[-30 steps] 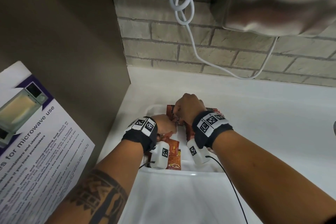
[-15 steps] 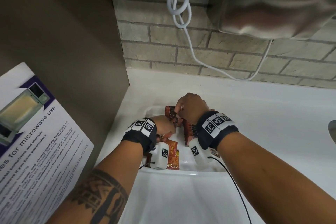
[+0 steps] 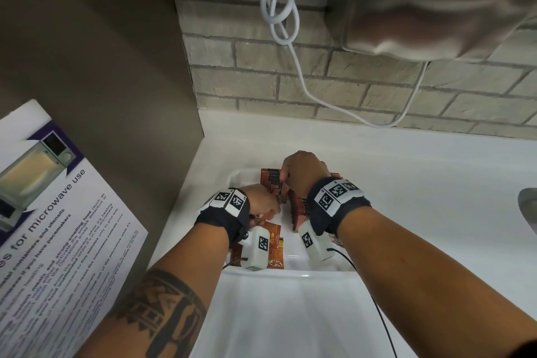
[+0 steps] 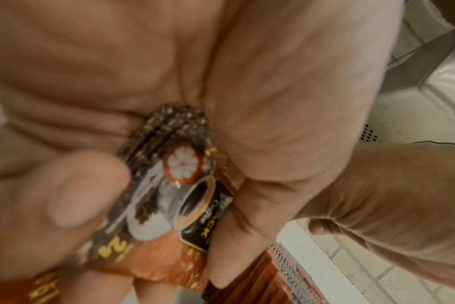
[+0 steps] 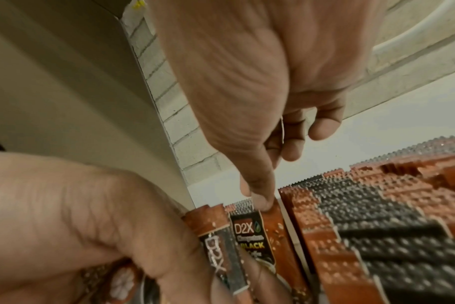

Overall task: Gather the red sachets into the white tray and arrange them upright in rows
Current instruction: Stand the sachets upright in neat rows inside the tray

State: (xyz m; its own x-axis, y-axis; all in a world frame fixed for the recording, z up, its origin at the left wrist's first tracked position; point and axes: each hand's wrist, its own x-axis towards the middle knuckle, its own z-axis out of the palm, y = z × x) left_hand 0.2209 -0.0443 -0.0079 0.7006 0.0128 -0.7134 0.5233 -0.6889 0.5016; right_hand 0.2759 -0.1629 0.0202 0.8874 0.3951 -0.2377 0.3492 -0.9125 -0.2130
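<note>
1. Head view: my left hand [image 3: 261,200] and right hand [image 3: 302,173] meet over the white tray [image 3: 241,176] on the white counter [image 3: 406,183], below a brick wall [image 3: 319,87], a looped white cable [image 3: 279,3] and a steel hand dryer [image 3: 441,3] cut off at the top edge. Upright red sachets [image 3: 299,209] stand packed in rows in the tray, largely hidden by my right wrist; one flat sachet [image 3: 274,247] lies at the tray's near end, half covered by my wrist camera. My fingertips are out of sight from here. A microwave notice [image 3: 58,227] is cropped at left.

2. Left wrist view: my left hand [image 4: 169,82] fills the picture, fingers curled and thumb [image 4: 65,193] pressed in, pinching a small bunch of sachets [image 4: 179,185]. How many, I cannot tell; the near edge is blurred. My right hand [image 4: 390,195] enters from the right, above the tray's rim [image 4: 325,273].

3. Right wrist view: my right hand [image 5: 247,82] points down, thumb and forefinger nipping the top edge of a "D2X" sachet [image 5: 257,232]; the other fingers curl loosely behind. The rows of sachets [image 5: 377,226] stand just beside it, their lower halves cut off. My left hand [image 5: 91,216] holds its bunch against that sachet.
</note>
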